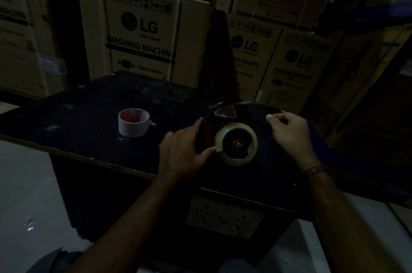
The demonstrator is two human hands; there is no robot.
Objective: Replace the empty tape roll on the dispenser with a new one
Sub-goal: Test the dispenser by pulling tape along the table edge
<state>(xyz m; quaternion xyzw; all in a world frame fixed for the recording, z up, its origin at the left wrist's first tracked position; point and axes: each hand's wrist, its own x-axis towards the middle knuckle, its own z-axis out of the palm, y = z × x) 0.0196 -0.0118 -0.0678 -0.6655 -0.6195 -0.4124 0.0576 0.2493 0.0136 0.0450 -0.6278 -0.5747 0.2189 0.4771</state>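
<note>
Dark work table (93, 116): tape dispenser (214, 125) with clear tape roll (236, 144) lies under the left hand's (185, 152) grip; empty tape core (133, 122) stands apart, leftward.

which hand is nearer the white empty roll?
Left. The left hand rests on the dispenser, just right of the empty roll; the right hand is farther right, beyond the new roll.
</note>
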